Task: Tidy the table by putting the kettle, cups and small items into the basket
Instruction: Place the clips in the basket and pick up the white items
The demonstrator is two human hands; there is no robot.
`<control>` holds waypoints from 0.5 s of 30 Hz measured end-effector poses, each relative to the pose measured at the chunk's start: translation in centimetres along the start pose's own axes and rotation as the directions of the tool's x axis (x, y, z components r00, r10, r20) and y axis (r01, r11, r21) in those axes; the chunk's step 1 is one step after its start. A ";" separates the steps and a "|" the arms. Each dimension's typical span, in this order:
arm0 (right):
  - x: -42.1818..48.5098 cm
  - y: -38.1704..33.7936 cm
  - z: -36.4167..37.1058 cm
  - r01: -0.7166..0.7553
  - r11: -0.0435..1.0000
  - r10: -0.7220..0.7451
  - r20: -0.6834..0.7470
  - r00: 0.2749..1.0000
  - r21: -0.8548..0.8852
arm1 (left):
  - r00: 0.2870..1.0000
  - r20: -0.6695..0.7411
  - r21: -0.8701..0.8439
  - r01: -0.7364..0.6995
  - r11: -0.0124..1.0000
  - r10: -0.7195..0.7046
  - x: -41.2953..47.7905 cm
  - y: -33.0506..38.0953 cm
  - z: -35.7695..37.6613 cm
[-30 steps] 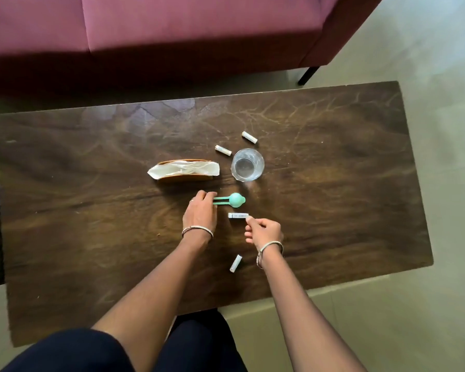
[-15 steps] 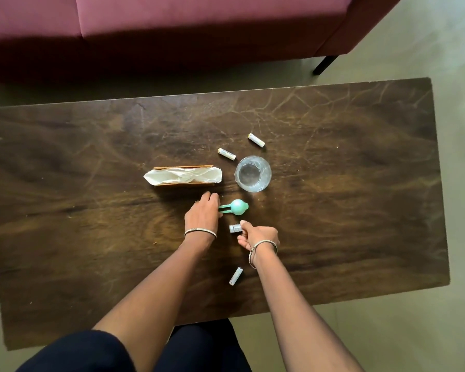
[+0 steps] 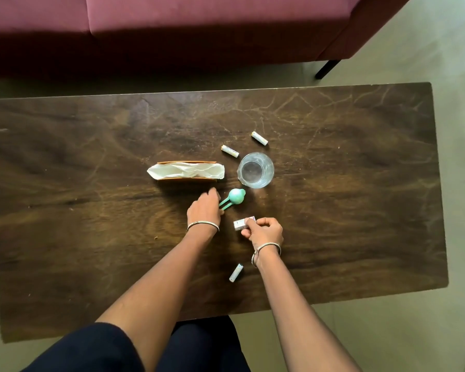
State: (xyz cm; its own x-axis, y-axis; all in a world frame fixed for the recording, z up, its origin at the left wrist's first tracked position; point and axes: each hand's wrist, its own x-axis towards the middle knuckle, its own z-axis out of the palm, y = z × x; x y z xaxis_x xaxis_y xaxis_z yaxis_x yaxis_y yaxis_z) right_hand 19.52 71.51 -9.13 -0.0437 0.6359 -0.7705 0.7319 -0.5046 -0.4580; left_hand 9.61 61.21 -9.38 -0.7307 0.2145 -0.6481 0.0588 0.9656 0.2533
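Observation:
My left hand point(image 3: 204, 208) grips the two-pronged handle of a small green scoop-like tool point(image 3: 235, 196), which is tilted with its round head up and to the right. My right hand point(image 3: 265, 231) pinches a small white box point(image 3: 241, 223) just above the dark wooden table point(image 3: 360, 210). A clear glass cup point(image 3: 255, 170) stands upright behind the green tool. Two white batteries point(image 3: 230, 151) point(image 3: 259, 138) lie beyond the cup, and a third battery point(image 3: 236, 272) lies near my right wrist. No basket or kettle is in view.
A wooden holder with white napkins point(image 3: 185, 171) sits left of the cup, just past my left fingers. A maroon sofa point(image 3: 199, 28) runs along the far side of the table, its black leg point(image 3: 326, 69) on the pale floor at the right.
My left hand has swung the green tool from level to slanted. My right hand has closed on the white box and drawn it slightly to the right.

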 end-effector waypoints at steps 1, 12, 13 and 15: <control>-0.1 0.2 -0.3 0.016 1.000 -0.016 0.007 1.000 0.014 | 1.000 0.005 -0.010 0.000 1.000 0.000 0.0 -0.1 0.0; -1.7 2.0 -2.1 0.048 0.997 -0.052 0.062 0.997 0.064 | 0.988 -0.111 -0.070 -0.120 0.990 0.111 -3.4 -2.5 1.1; -2.0 2.0 -2.3 0.055 0.997 -0.059 0.066 0.996 0.061 | 0.986 -0.138 -0.093 -0.110 0.990 0.097 -4.2 -3.0 1.4; -2.7 2.2 -2.9 0.074 0.996 -0.079 0.093 0.993 0.058 | 0.985 -0.170 -0.165 -0.064 0.984 0.036 -5.9 -4.3 1.9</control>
State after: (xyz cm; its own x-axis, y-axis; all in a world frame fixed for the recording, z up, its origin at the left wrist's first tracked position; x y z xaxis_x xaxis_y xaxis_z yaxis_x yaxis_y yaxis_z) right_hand 23.23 70.31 -6.77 -0.1645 0.6166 -0.7699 0.6860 -0.4893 -0.5385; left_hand 14.97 56.03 -7.98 -0.8330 0.2210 -0.5071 -0.0074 0.9122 0.4098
